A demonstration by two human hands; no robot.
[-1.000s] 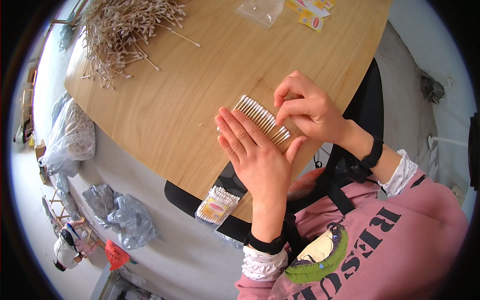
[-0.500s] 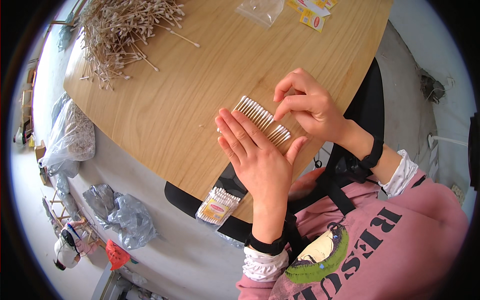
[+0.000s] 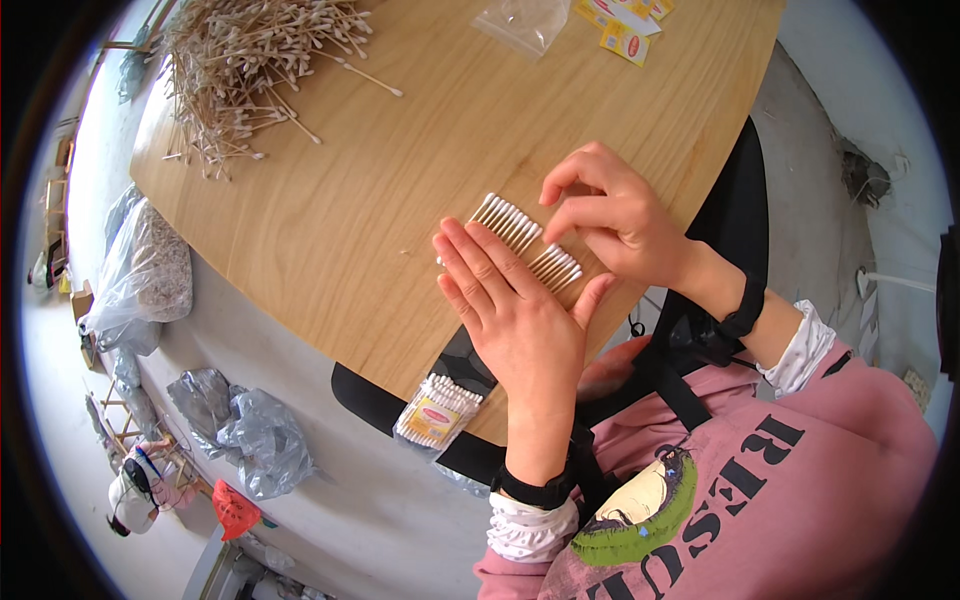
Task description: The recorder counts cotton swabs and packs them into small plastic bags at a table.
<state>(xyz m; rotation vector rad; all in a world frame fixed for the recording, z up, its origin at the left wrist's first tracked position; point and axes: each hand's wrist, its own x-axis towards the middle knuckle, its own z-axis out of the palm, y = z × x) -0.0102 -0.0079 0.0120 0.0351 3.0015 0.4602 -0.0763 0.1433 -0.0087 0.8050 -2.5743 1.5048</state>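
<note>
A row of cotton swabs (image 3: 510, 222) lies side by side on the wooden table in front of me, split by a narrow gap. The nearer, smaller group of swabs (image 3: 558, 265) sits by my left thumb. My left hand (image 3: 520, 310) lies flat across the row, fingers stretched together and thumb out, hiding the swabs' far-left ends. Over the gap hovers my right hand (image 3: 615, 220), its fingers bent and apart. One lower fingertip is at the swab heads by the gap, and no swab shows between its fingers.
A big heap of loose swabs (image 3: 240, 70) covers the table's far left. At the back lie a clear plastic bag (image 3: 520, 22) and yellow-white cards (image 3: 625, 42). A filled swab pack (image 3: 435, 412) rests by the near edge. Plastic bags (image 3: 265, 440) lie on the floor.
The gap has shifted up the row: the farther group is shorter and the nearer group has gained a few swabs. My right hand has moved slightly left; the left hand stays.
</note>
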